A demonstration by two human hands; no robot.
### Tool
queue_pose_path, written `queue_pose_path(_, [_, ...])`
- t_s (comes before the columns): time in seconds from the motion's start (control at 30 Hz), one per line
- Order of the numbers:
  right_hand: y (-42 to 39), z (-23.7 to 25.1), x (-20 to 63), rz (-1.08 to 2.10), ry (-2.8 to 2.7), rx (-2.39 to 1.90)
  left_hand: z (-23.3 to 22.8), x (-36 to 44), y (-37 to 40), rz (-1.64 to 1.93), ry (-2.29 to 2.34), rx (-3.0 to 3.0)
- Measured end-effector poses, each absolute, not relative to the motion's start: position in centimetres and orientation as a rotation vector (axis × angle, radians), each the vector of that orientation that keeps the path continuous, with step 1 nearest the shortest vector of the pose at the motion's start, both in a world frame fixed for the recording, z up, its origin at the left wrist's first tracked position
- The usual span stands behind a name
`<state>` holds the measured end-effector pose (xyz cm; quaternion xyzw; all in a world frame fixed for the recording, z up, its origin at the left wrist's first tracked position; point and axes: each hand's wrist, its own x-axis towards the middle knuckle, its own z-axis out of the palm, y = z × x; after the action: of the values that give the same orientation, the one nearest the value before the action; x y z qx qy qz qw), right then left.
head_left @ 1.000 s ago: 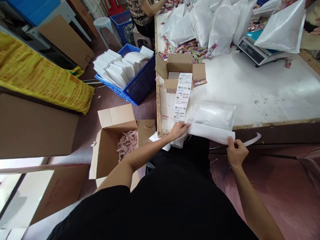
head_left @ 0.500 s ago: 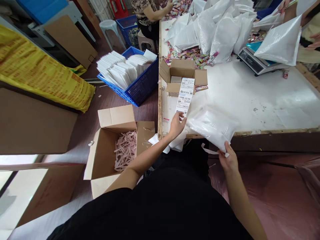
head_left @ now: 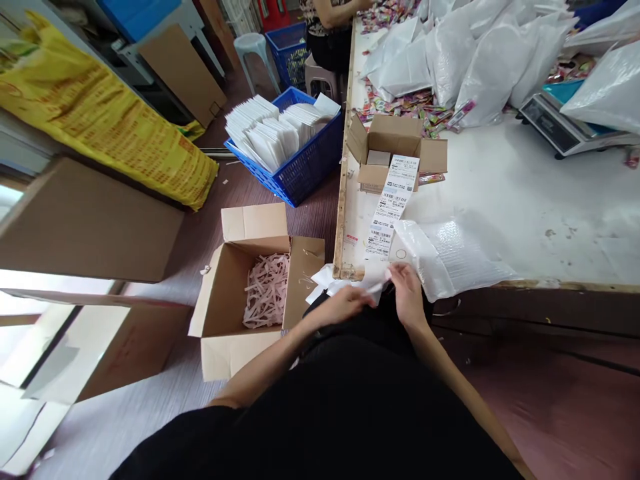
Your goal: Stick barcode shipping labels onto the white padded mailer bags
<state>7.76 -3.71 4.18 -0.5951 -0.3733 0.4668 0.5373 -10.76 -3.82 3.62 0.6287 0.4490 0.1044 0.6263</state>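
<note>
A white bubble mailer [head_left: 453, 257] lies at the near edge of the white table [head_left: 525, 193]. My right hand [head_left: 407, 293] grips the mailer's near left corner. Right beside it, my left hand [head_left: 350, 301] pinches a small white paper piece [head_left: 379, 279] at the same corner, and the two hands almost touch. A strip of printed barcode labels [head_left: 393, 203] runs from a small open cardboard box [head_left: 395, 137] down to just above my hands. Crumpled white paper [head_left: 325, 280] hangs over the table edge below my left hand.
An open carton with pink paper shreds [head_left: 265, 290] stands on the floor at my left. Behind it is a blue basket of white envelopes [head_left: 295, 150]. White bags [head_left: 480, 53], candy wrappers [head_left: 410, 103] and a scale [head_left: 563, 123] fill the far table. Another person [head_left: 327, 27] sits at the far end.
My right hand moved left along the mailer to its near left corner. My left hand dropped from the label strip to meet it. The mailer now lies flat on the table.
</note>
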Motion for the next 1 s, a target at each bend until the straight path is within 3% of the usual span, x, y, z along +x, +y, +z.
queue_pose_path(0.1, [-1.1, 2.2, 8.2, 0.72, -1.355, -1.855, 3.2, -18.1, -1.7, 0.141, 1.759, 1.549])
queue_pose_path(0.17, [-0.8, 1.2, 8.3, 0.677, -1.605, -1.905, 2.8, -22.3, -1.3, 0.013, 2.172, 1.462])
queue_pose_path(0.23, [-1.6, 1.2, 8.1, 0.746, -1.733, -1.741, 2.5, -24.4, -1.1, 0.108, 2.361, 1.411])
queue_pose_path(0.3, [-3.3, 2.2, 7.5, 0.818, -1.73, -1.495, 2.7, -23.6, -0.8, 0.45, 2.273, 1.383])
queue_pose_path(0.4, [-6.3, 4.6, 6.7, 0.935, -1.733, -1.207, 3.4, -18.2, 0.3, 0.846, 1.712, 1.223])
queue_pose_path(0.57, [-7.9, 6.7, 8.1, 0.835, -1.683, -1.245, 5.0, -8.9, 1.5, 0.763, 1.044, 0.919])
queue_pose_path(0.7, [-6.2, 7.9, 10.8, 0.609, -1.403, -1.428, 6.5, -6.3, 0.5, 0.814, 0.859, 1.063])
queue_pose_path(0.8, [-5.1, 8.7, 11.6, 0.498, -1.492, -1.432, 7.1, -5.9, -0.2, 0.719, 0.758, 1.094])
queue_pose_path(1.0, [-5.8, 8.6, 10.3, 0.428, -1.836, -1.31, 6.1, -5.1, 1.1, 0.661, 0.83, 0.527])
